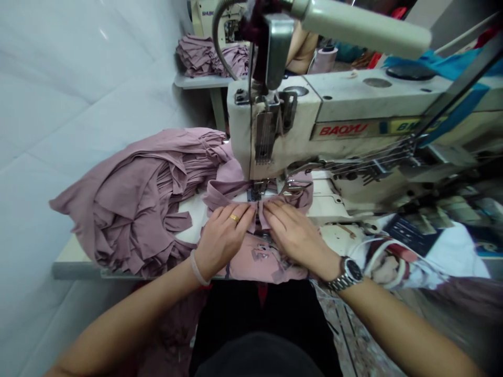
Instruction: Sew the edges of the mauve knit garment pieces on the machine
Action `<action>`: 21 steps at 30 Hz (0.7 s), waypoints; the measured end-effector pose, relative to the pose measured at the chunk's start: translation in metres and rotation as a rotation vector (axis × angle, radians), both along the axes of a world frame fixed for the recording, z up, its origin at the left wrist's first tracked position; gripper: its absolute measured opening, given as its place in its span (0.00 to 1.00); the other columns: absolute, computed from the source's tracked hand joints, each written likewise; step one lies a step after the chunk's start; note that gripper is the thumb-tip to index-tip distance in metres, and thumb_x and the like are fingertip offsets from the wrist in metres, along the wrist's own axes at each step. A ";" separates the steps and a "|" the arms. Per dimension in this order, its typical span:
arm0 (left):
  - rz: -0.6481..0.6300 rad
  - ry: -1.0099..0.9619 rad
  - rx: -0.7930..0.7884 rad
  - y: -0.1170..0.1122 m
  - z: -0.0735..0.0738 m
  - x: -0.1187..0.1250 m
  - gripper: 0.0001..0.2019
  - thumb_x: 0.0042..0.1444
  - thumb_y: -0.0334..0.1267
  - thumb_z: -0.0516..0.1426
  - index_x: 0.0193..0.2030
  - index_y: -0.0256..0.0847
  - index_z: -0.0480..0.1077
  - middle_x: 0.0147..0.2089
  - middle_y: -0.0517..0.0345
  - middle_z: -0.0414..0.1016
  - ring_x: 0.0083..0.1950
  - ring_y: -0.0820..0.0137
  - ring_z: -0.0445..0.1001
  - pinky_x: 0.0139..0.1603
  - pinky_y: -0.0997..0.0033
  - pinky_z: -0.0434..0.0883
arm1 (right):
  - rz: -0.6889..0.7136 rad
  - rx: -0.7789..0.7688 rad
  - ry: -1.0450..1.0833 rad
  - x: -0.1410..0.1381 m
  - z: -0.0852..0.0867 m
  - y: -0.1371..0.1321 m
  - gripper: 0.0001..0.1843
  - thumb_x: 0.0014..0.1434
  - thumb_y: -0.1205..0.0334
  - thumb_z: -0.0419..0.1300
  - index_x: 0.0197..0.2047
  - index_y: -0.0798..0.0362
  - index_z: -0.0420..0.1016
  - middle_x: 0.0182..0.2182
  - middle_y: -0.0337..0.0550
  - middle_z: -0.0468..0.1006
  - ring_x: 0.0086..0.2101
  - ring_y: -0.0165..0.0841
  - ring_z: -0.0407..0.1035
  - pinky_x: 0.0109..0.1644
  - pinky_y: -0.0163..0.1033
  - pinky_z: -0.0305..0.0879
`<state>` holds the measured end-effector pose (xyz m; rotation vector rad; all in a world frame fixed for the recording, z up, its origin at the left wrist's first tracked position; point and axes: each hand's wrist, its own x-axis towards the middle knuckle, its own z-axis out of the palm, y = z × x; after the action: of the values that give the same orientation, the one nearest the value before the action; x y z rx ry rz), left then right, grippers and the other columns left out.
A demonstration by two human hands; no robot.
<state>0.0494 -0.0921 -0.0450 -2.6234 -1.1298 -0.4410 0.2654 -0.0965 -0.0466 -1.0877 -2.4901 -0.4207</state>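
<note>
A mauve garment piece lies on the sewing table, its edge running under the presser foot of a cream sewing machine. My left hand, with a gold ring and a pale wristband, lies flat on the cloth, fingers stretched toward the needle. My right hand, with a metal wristwatch, lies flat beside it, fingertips almost touching the left ones just in front of the foot. Both hands press the fabric down.
A tall heap of mauve cut pieces fills the table's left side. A white wall runs along the left. Behind stands another table with a second pile of mauve fabric and another machine. Patterned cloth hangs at right.
</note>
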 end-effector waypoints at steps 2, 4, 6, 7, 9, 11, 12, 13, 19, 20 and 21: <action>0.042 -0.005 0.000 -0.002 -0.001 0.003 0.21 0.65 0.32 0.49 0.64 0.37 0.63 0.60 0.43 0.68 0.57 0.59 0.67 0.52 0.58 0.65 | 0.024 -0.030 0.105 -0.005 -0.005 -0.005 0.19 0.63 0.71 0.51 0.57 0.65 0.68 0.55 0.60 0.71 0.57 0.44 0.63 0.59 0.50 0.65; 0.079 -0.006 -0.002 -0.003 0.000 0.006 0.21 0.65 0.33 0.50 0.64 0.38 0.63 0.60 0.44 0.68 0.56 0.58 0.68 0.51 0.57 0.65 | 0.009 -0.057 0.236 -0.007 -0.009 -0.007 0.18 0.64 0.69 0.52 0.57 0.64 0.68 0.55 0.58 0.72 0.57 0.42 0.64 0.60 0.49 0.66; 0.091 -0.011 -0.004 -0.003 0.001 0.008 0.21 0.65 0.32 0.50 0.64 0.38 0.63 0.61 0.44 0.68 0.56 0.57 0.67 0.51 0.57 0.64 | -0.011 -0.087 0.334 -0.009 -0.012 -0.007 0.18 0.64 0.69 0.51 0.57 0.62 0.67 0.55 0.56 0.72 0.56 0.40 0.65 0.60 0.48 0.66; 0.085 -0.013 -0.004 -0.003 0.001 0.009 0.20 0.64 0.32 0.50 0.63 0.37 0.64 0.61 0.44 0.67 0.57 0.58 0.67 0.51 0.57 0.64 | -0.016 -0.099 0.345 -0.010 -0.012 -0.007 0.18 0.64 0.69 0.51 0.57 0.62 0.67 0.55 0.55 0.73 0.57 0.40 0.65 0.60 0.49 0.66; 0.064 -0.015 -0.001 -0.003 0.003 0.010 0.19 0.64 0.31 0.49 0.62 0.34 0.65 0.62 0.43 0.67 0.58 0.58 0.66 0.51 0.58 0.64 | -0.012 -0.104 0.297 -0.012 -0.013 -0.007 0.19 0.65 0.69 0.51 0.58 0.60 0.67 0.57 0.54 0.72 0.58 0.41 0.63 0.60 0.50 0.66; 0.046 -0.014 -0.003 -0.002 0.003 0.011 0.19 0.65 0.31 0.49 0.61 0.33 0.66 0.62 0.43 0.67 0.57 0.59 0.67 0.51 0.59 0.64 | -0.007 -0.086 0.222 -0.014 -0.014 -0.007 0.19 0.64 0.69 0.51 0.58 0.60 0.68 0.58 0.54 0.70 0.59 0.43 0.62 0.59 0.52 0.65; 0.043 -0.014 -0.006 -0.002 0.003 0.011 0.19 0.65 0.31 0.49 0.61 0.33 0.66 0.61 0.42 0.68 0.57 0.59 0.67 0.51 0.59 0.64 | -0.009 -0.071 0.194 -0.015 -0.013 -0.007 0.19 0.64 0.70 0.51 0.58 0.61 0.68 0.58 0.55 0.70 0.58 0.43 0.62 0.59 0.52 0.65; 0.042 -0.017 -0.009 -0.002 0.003 0.011 0.19 0.65 0.31 0.49 0.61 0.33 0.66 0.61 0.42 0.68 0.57 0.59 0.67 0.51 0.59 0.64 | -0.014 -0.055 0.171 -0.016 -0.012 -0.007 0.19 0.64 0.70 0.50 0.57 0.62 0.69 0.58 0.55 0.70 0.58 0.44 0.62 0.59 0.52 0.65; 0.035 -0.045 -0.017 0.000 0.001 0.009 0.21 0.64 0.30 0.49 0.64 0.34 0.62 0.62 0.46 0.67 0.58 0.61 0.66 0.52 0.60 0.64 | -0.066 -0.007 0.073 -0.018 -0.007 -0.009 0.17 0.64 0.70 0.51 0.55 0.63 0.71 0.56 0.55 0.72 0.55 0.44 0.64 0.56 0.50 0.65; 0.031 -0.041 -0.018 0.000 0.001 0.009 0.21 0.64 0.31 0.49 0.64 0.34 0.62 0.62 0.47 0.67 0.58 0.61 0.66 0.53 0.60 0.64 | -0.072 -0.009 0.059 -0.018 -0.006 -0.009 0.18 0.64 0.70 0.51 0.55 0.63 0.71 0.56 0.55 0.72 0.55 0.44 0.64 0.56 0.49 0.64; 0.028 -0.038 -0.019 0.000 0.001 0.008 0.21 0.65 0.31 0.49 0.64 0.34 0.62 0.62 0.47 0.67 0.59 0.61 0.66 0.53 0.60 0.64 | -0.076 -0.010 0.047 -0.018 -0.006 -0.009 0.18 0.64 0.69 0.51 0.55 0.62 0.71 0.56 0.54 0.72 0.55 0.44 0.64 0.56 0.49 0.64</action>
<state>0.0573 -0.0922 -0.0437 -2.6220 -1.1867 -0.4782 0.2477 -0.1052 -0.0530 -1.1853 -2.4186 -0.3997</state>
